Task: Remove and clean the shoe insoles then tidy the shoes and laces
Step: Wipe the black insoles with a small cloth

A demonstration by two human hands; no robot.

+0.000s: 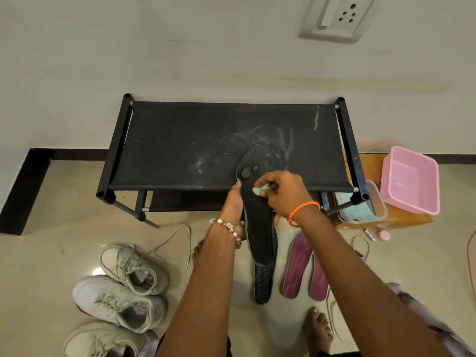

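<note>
While my left hand (pixel 233 202) grips the left edge of a dark insole (pixel 258 202) at its middle, fingers curled round it, my right hand (pixel 279 193) pinches a small pale green cloth (pixel 260 189) tight between thumb and fingertips and presses it onto the insole's upper face. That insole is tilted, its toe end lying on the dusty black fabric top of the shoe rack (pixel 195 145), its heel end hanging down toward the floor in front of the rack. Below it, standing on the floor tiles, is a second dark insole (pixel 263 283); I cannot tell whether the two touch. Just to the right of that one lie two purple insoles (pixel 306 269) side by side, soft side up. On the floor to my left sit three pale sneakers (pixel 121 297), one behind another, and a loose white lace (pixel 170 239) trails from the farthest one across the tiles. Right of the rack a pink plastic basket (pixel 409 180) rests on a wooden board (pixel 365 166), with a clear plastic container (pixel 360 204) holding something light green beside it, partly behind the rack's leg. My bare feet show at the bottom, one on each side of the standing insole.
</note>
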